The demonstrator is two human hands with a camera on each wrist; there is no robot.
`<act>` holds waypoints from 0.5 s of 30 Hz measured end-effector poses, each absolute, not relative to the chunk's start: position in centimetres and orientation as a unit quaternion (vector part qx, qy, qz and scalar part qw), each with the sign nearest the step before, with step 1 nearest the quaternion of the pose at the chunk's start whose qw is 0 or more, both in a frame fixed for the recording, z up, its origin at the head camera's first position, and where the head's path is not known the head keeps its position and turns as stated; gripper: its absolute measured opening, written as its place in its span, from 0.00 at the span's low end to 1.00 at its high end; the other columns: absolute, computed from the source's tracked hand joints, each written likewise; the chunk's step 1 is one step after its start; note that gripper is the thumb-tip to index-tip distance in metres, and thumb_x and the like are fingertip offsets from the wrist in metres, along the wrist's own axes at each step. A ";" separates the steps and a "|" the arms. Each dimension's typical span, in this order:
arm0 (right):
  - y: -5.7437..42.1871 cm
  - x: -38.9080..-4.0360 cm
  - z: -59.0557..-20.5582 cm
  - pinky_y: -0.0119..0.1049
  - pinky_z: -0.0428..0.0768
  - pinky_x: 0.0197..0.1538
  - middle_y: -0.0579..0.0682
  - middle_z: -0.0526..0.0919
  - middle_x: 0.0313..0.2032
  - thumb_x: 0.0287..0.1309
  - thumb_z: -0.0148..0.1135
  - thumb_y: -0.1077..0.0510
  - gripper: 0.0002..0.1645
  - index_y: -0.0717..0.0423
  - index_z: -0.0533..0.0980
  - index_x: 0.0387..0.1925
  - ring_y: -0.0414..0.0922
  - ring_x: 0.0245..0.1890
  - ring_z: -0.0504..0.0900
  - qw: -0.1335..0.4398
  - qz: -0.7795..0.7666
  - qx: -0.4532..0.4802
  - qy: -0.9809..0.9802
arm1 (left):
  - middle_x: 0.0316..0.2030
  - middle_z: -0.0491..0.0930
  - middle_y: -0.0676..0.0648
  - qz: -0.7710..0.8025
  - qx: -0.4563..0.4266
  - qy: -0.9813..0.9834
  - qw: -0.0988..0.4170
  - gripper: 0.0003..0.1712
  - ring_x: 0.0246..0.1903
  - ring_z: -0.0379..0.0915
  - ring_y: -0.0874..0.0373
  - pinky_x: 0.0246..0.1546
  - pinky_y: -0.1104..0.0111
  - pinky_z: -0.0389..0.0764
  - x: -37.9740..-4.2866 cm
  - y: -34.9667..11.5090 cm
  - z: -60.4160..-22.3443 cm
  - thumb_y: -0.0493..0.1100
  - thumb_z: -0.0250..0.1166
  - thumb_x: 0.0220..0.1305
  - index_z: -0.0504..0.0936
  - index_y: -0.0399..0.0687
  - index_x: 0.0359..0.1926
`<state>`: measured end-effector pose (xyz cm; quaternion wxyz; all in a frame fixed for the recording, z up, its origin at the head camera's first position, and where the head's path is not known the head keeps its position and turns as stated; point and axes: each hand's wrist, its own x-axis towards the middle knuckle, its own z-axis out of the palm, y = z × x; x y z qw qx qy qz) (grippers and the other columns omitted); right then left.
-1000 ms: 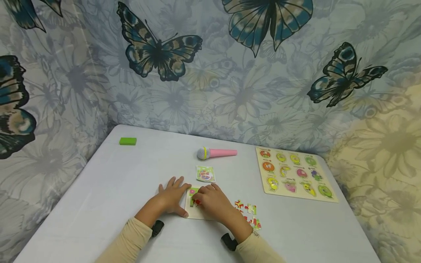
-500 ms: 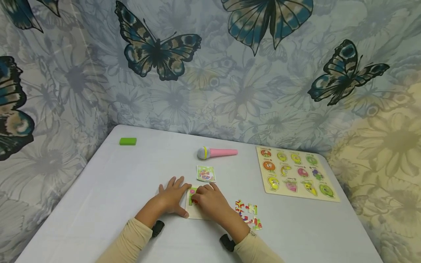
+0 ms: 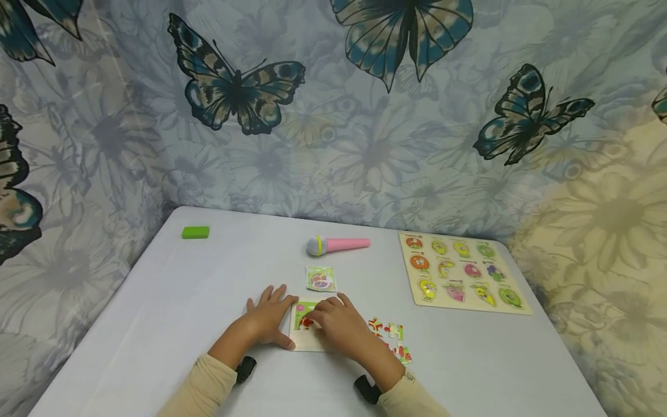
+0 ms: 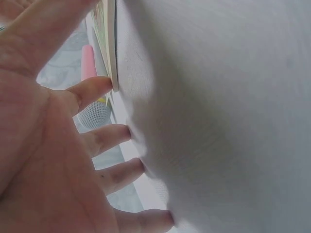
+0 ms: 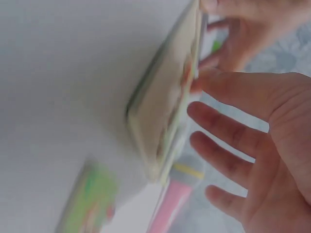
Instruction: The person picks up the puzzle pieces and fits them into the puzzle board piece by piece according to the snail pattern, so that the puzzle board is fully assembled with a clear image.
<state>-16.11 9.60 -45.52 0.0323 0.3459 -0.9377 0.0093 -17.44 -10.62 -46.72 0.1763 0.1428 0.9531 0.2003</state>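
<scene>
A small puzzle board point(image 3: 312, 343) lies on the white table, its upper left part covered by green, pink and red pieces. My left hand point(image 3: 266, 321) rests at the board's left side with fingers spread; its thumb and index finger touch the board's edge, while the other fingertips press on the table. My right hand point(image 3: 341, 324) reaches over the board and pinches a red puzzle piece point(image 3: 306, 322) with thumb and index finger, partly hiding it. In the right wrist view the other fingers of that hand stay extended, off the board. Loose puzzle pieces point(image 3: 395, 331) lie right of the board, partly behind the right wrist.
Beyond the board lies a small picture card point(image 3: 320, 279), and behind it a pink toy microphone point(image 3: 339, 245). A large fruit board point(image 3: 465, 273) lies at the back right. A green block point(image 3: 195, 232) sits at the far left. Patterned walls border the table.
The red piece under my right fingers has shifted slightly left, against the green piece. My left hand stays in place on the board. The head view has swung slightly.
</scene>
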 end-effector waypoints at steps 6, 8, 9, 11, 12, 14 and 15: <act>13.4 -16.2 -45.1 0.58 0.66 0.65 0.46 0.84 0.44 0.53 0.71 0.56 0.16 0.46 0.84 0.45 0.49 0.52 0.79 0.012 0.027 0.297 -0.954 | 0.74 0.51 0.37 0.209 0.137 0.953 0.170 0.57 0.73 0.38 0.33 0.60 0.26 0.46 -17.5 -10.6 -46.9 0.55 0.82 0.35 0.67 0.52 0.68; 14.7 -16.2 -45.1 0.59 0.65 0.65 0.46 0.85 0.44 0.51 0.72 0.56 0.15 0.47 0.84 0.44 0.50 0.52 0.79 0.004 0.023 0.282 -0.959 | 0.74 0.51 0.37 0.209 0.137 0.953 0.170 0.57 0.73 0.38 0.33 0.60 0.26 0.45 -17.6 -10.6 -47.0 0.55 0.82 0.35 0.67 0.52 0.68; 15.4 -16.1 -45.0 0.60 0.64 0.65 0.46 0.85 0.44 0.51 0.73 0.56 0.15 0.47 0.84 0.43 0.51 0.52 0.79 0.001 0.020 0.274 -0.962 | 0.74 0.50 0.37 0.209 0.137 0.953 0.171 0.57 0.73 0.38 0.33 0.60 0.26 0.45 -17.6 -10.6 -47.0 0.55 0.82 0.35 0.67 0.52 0.68; 16.5 -16.1 -45.1 0.60 0.64 0.65 0.46 0.85 0.44 0.50 0.73 0.57 0.15 0.47 0.84 0.43 0.51 0.52 0.79 -0.007 0.019 0.257 -0.966 | 0.74 0.50 0.37 0.207 0.136 0.953 0.174 0.57 0.73 0.38 0.33 0.60 0.26 0.45 -17.7 -10.6 -47.1 0.55 0.82 0.35 0.66 0.52 0.68; 17.0 -16.0 -45.1 0.61 0.63 0.65 0.46 0.85 0.44 0.50 0.73 0.57 0.15 0.47 0.85 0.42 0.51 0.52 0.79 -0.009 0.019 0.248 -0.969 | 0.74 0.50 0.37 0.206 0.137 0.953 0.174 0.57 0.73 0.38 0.33 0.60 0.26 0.45 -17.7 -10.6 -47.1 0.55 0.82 0.35 0.66 0.52 0.69; 17.9 -15.9 -45.2 0.61 0.62 0.66 0.46 0.85 0.44 0.49 0.73 0.58 0.15 0.47 0.85 0.42 0.51 0.53 0.79 -0.012 0.019 0.233 -0.972 | 0.74 0.50 0.37 0.205 0.137 0.953 0.177 0.57 0.73 0.37 0.33 0.60 0.26 0.45 -17.7 -10.6 -47.1 0.56 0.82 0.35 0.66 0.52 0.69; 18.3 -15.9 -45.2 0.61 0.62 0.66 0.46 0.85 0.44 0.49 0.73 0.58 0.15 0.47 0.85 0.42 0.51 0.53 0.78 -0.014 0.019 0.227 -0.974 | 0.74 0.50 0.37 0.204 0.137 0.953 0.178 0.57 0.73 0.37 0.33 0.60 0.26 0.45 -17.7 -10.7 -47.1 0.56 0.82 0.35 0.66 0.52 0.69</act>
